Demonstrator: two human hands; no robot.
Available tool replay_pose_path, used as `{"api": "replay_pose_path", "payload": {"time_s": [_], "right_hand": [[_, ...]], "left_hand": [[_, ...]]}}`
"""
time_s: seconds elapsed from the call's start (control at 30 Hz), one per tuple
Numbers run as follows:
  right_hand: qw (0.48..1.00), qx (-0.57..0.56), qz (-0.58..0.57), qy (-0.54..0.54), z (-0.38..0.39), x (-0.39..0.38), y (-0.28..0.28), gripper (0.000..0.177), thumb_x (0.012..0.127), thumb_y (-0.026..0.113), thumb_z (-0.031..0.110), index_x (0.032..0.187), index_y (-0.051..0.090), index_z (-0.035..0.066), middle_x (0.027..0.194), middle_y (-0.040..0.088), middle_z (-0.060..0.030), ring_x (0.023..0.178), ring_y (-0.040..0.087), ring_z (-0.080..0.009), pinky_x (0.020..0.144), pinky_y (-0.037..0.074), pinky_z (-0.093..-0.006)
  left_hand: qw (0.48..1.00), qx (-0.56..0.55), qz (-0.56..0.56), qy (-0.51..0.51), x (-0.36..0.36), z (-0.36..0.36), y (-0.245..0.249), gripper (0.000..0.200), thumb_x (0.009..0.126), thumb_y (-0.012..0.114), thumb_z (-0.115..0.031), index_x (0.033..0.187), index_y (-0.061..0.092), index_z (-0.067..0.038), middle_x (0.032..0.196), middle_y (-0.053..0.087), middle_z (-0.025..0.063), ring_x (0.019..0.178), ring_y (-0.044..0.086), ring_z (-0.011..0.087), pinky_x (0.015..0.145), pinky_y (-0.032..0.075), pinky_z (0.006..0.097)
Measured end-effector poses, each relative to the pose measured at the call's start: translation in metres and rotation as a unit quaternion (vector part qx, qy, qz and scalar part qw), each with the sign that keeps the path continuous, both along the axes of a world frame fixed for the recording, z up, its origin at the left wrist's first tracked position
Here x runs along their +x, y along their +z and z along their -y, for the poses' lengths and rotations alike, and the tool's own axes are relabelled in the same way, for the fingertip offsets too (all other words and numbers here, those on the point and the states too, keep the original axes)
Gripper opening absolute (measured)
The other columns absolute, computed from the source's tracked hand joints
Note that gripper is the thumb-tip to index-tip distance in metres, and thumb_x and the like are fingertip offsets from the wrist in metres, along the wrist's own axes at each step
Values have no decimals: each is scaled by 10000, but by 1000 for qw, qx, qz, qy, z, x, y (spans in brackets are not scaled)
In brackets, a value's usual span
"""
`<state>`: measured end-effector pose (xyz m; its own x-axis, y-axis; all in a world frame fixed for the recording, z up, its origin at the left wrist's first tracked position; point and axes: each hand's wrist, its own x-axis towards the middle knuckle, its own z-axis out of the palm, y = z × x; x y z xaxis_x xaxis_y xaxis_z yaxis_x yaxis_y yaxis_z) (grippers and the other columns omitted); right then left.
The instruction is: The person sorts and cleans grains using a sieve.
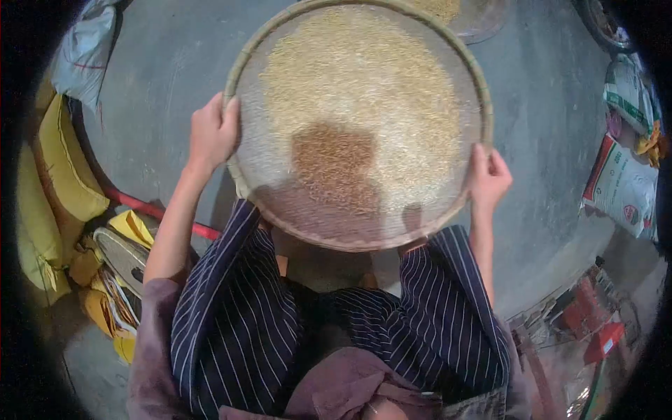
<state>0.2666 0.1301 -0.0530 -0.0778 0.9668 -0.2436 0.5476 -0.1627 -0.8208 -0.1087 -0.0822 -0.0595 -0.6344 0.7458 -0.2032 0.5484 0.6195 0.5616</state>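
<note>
A large round woven winnowing tray (262, 203) with a bamboo rim is held above my knees. Pale yellow grain (364, 77) is spread over most of its far and middle part, and a dark shadow falls across the near part. My left hand (213, 133) grips the rim on the left side, thumb on top. At the right, my right hand (488, 175) holds the rim lower down, its fingers partly hidden under the tray.
Yellow sacks (66, 164) and a white sack (87, 56) line the left side, near a red bar (136, 204). Printed bags (619, 185) lie at the right, with red items (602, 343) below. Behind the tray is another grain container (479, 28). Grey floor (161, 77) lies around.
</note>
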Motion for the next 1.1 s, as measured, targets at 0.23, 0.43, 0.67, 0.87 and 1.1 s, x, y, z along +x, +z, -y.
{"api": "replay_pose_path", "payload": {"time_s": [0.23,0.43,0.67,0.87,1.1], "right_hand": [[996,51,58,45,24,22,-6,191,880,673,147,811,634,-27,605,412,77,578,325,-26,485,267,-231],[986,58,143,59,26,44,-27,231,867,689,189,773,636,-15,547,369,42,538,305,-43,463,255,-249],[992,56,115,0,34,37,-41,277,863,690,221,722,629,-10,516,388,26,507,318,-52,442,263,-270],[983,75,166,13,36,35,-38,318,871,679,258,723,628,-19,516,469,2,511,354,-65,454,316,-280],[972,78,220,4,40,32,-33,398,866,685,296,676,589,-40,494,445,-43,504,352,-90,452,317,-306]], "left_hand": [[997,-32,-56,-33,2,0,-4,289,920,523,-264,803,559,-3,650,571,237,641,583,440,563,442,485],[990,-87,-98,-60,5,-18,13,293,906,535,-283,784,560,-18,618,577,224,631,595,431,596,472,501],[976,36,-194,-94,8,-27,28,244,844,676,-226,1019,612,-68,996,620,106,821,628,287,671,510,369],[987,99,-87,-95,22,-63,21,293,807,713,-132,1065,617,-33,945,614,118,789,629,239,710,520,339],[976,115,-88,-162,15,-64,10,179,819,677,-109,970,629,-25,968,605,136,811,632,301,739,522,376]]}}
